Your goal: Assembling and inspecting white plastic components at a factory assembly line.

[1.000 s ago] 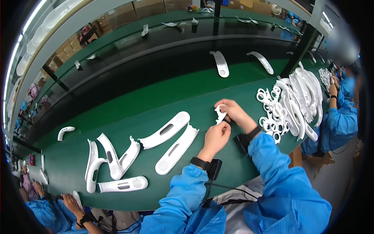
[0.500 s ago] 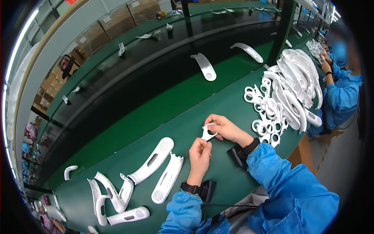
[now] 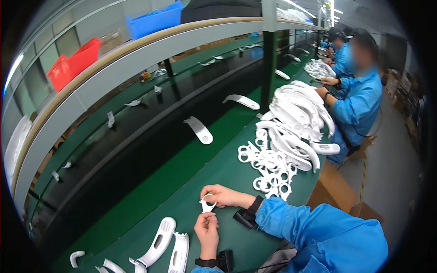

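Observation:
Between my two hands is a small white plastic part (image 3: 207,207) with a ring at one end and a narrower tip. My right hand (image 3: 225,196) pinches its ring end from above. My left hand (image 3: 207,231) is closed at the lower tip, fingers curled around it. Close by on the left lie long white curved plastic covers (image 3: 159,241) with slots and dotted ends. Beyond my right hand is a heap of similar white ring parts (image 3: 273,170). Behind that heap rises a pile of long white curved shells (image 3: 300,113).
The green table (image 3: 173,211) borders a dark conveyor belt (image 3: 150,150) carrying scattered white parts. A green post (image 3: 268,68) stands beside the pile. Red (image 3: 75,63) and blue bins (image 3: 154,20) sit on the shelf above. At right, a co-worker in blue (image 3: 359,102) sits near cardboard boxes (image 3: 334,189).
The view has swung up and to the right, so everything sits lower and further left in it. Both hands still hold the ring part. Conveyor parts keep about the same layout.

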Action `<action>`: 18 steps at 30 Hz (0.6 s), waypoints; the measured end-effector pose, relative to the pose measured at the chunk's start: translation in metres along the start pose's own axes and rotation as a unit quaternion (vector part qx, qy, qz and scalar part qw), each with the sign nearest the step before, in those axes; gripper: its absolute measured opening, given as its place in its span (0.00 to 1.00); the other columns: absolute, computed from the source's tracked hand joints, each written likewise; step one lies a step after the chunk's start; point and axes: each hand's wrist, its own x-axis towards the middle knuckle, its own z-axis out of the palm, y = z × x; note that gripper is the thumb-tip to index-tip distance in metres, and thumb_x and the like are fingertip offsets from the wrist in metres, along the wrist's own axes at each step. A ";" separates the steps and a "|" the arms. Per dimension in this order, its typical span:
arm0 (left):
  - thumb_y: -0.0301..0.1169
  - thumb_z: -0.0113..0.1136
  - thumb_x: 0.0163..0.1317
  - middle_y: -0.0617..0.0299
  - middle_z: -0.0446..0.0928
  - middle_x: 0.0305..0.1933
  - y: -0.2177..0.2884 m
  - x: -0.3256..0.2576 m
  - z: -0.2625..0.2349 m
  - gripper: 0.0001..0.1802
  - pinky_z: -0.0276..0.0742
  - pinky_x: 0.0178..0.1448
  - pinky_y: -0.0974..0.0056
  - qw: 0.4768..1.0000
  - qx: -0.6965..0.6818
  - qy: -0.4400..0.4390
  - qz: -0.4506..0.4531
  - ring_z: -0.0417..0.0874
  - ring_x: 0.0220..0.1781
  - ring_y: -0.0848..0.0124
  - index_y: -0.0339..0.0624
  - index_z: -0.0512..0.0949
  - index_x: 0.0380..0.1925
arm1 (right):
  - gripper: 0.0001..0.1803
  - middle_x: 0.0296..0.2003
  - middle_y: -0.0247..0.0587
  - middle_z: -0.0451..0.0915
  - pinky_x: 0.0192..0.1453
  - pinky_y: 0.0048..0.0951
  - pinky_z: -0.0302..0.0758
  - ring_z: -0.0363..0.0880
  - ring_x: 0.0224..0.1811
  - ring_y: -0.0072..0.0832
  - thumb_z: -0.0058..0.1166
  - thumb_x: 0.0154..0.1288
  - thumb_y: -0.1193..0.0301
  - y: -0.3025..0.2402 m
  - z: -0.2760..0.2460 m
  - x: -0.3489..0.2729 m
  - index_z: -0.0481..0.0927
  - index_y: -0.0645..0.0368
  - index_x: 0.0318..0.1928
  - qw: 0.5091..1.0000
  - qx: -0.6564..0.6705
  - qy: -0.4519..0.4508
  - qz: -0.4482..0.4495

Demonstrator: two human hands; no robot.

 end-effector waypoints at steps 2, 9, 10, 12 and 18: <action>0.24 0.55 0.61 0.67 0.73 0.25 0.004 0.002 0.005 0.04 0.66 0.28 0.77 1.000 0.001 -0.004 -0.006 0.70 0.24 0.82 0.35 0.74 0.35 | 0.06 0.23 0.24 0.69 0.16 0.15 0.50 0.56 0.15 0.09 0.46 0.69 0.70 -0.003 -0.002 -0.002 0.72 0.57 0.43 1.000 -0.008 0.009 0.007; 0.23 0.56 0.59 0.68 0.72 0.25 0.007 0.006 0.008 0.04 0.64 0.28 0.77 0.999 0.042 -0.002 -0.006 0.69 0.23 0.83 0.37 0.72 0.33 | 0.06 0.25 0.24 0.69 0.16 0.15 0.50 0.56 0.15 0.09 0.46 0.68 0.69 -0.005 -0.002 0.004 0.72 0.57 0.42 1.000 -0.011 0.006 -0.004; 0.23 0.56 0.59 0.68 0.72 0.24 0.007 0.005 0.007 0.04 0.64 0.27 0.77 0.999 0.048 0.000 -0.007 0.69 0.23 0.83 0.37 0.72 0.32 | 0.06 0.25 0.24 0.69 0.16 0.15 0.50 0.56 0.15 0.09 0.46 0.68 0.69 -0.005 -0.002 0.004 0.72 0.57 0.42 1.000 -0.010 0.012 -0.002; 0.23 0.56 0.59 0.68 0.72 0.24 0.005 0.006 0.009 0.04 0.64 0.28 0.78 0.998 0.056 -0.004 -0.009 0.69 0.23 0.83 0.37 0.71 0.32 | 0.06 0.25 0.24 0.69 0.17 0.15 0.50 0.56 0.16 0.09 0.46 0.68 0.69 -0.007 -0.003 0.001 0.72 0.57 0.41 1.000 -0.014 0.013 -0.002; 0.23 0.57 0.59 0.68 0.71 0.24 0.005 0.006 0.009 0.04 0.64 0.28 0.77 0.998 0.060 -0.010 0.002 0.69 0.24 0.83 0.37 0.71 0.32 | 0.06 0.26 0.24 0.69 0.17 0.15 0.51 0.56 0.17 0.09 0.46 0.68 0.69 -0.007 -0.002 -0.001 0.72 0.56 0.41 0.999 -0.024 0.020 -0.008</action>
